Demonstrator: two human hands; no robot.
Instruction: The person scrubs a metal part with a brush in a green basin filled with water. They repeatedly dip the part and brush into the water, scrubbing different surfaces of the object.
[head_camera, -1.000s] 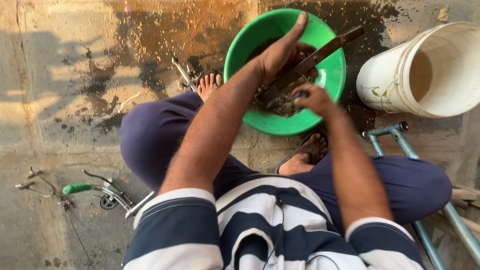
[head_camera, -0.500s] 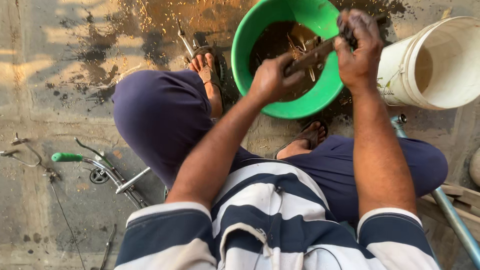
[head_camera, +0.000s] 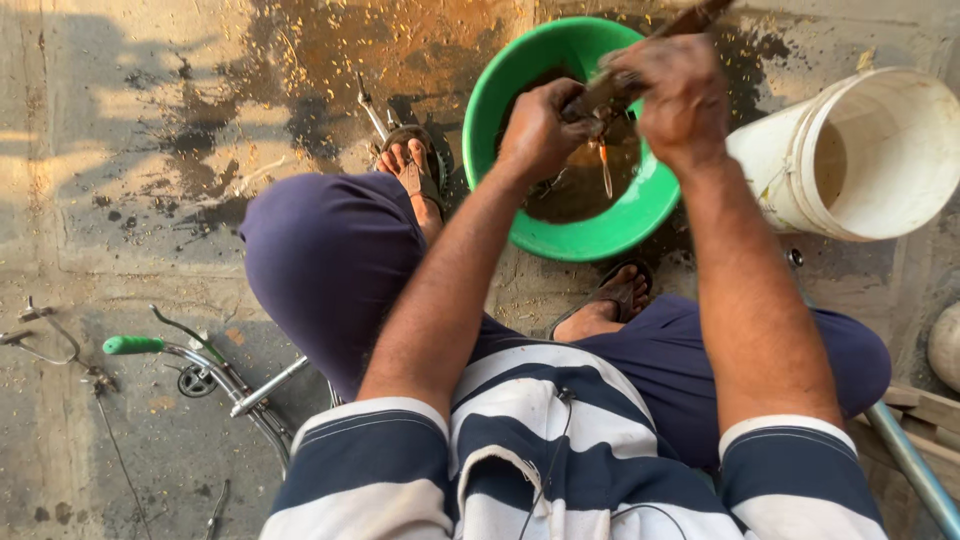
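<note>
Above the green basin (head_camera: 640, 215) of dark liquid, left hand (head_camera: 540, 130) and right hand (head_camera: 680, 90) each keep a closed grip on a long dirty metal part (head_camera: 605, 90); a white bucket (head_camera: 860, 150) lies near.

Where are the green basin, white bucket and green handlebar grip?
green basin (head_camera: 500, 95): head view, left rim.
white bucket (head_camera: 775, 170): head view, outer side wall.
green handlebar grip (head_camera: 132, 345): head view, middle of the grip.
</note>
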